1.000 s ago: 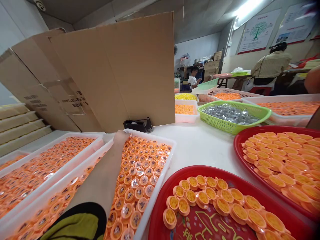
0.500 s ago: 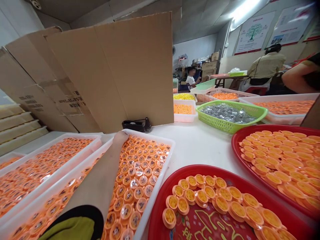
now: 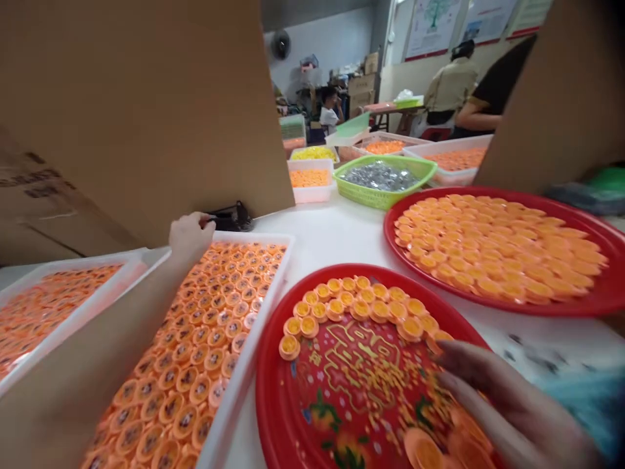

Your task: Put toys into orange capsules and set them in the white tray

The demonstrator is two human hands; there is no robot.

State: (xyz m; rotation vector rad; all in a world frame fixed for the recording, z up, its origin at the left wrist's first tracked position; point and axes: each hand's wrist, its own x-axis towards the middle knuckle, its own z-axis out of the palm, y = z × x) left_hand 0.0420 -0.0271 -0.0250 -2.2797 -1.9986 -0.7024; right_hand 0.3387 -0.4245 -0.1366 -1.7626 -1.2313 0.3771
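Note:
My left hand (image 3: 189, 236) reaches across a white tray (image 3: 264, 306) packed with orange caps that have clear printed centres (image 3: 209, 326). Its fingers curl over the tray's far rim, next to a black tape dispenser (image 3: 230, 218). My right hand (image 3: 502, 407) lies at the bottom right with its fingers stretched out, resting on loose orange pieces in the near red tray (image 3: 293, 404). Rows of orange cups with yellow insides (image 3: 361, 301) line that tray's far edge.
A second red tray (image 3: 605, 296) full of orange pieces sits at the right, and another white tray (image 3: 105, 286) at the left. Tall cardboard sheets (image 3: 146, 117) stand behind. A green basket (image 3: 385, 194) and more bins lie farther back. People work at distant tables (image 3: 452, 88).
The view has dipped down and swung right. My right hand has come into view over the near red tray. My left hand still sits at the white tray's far rim.

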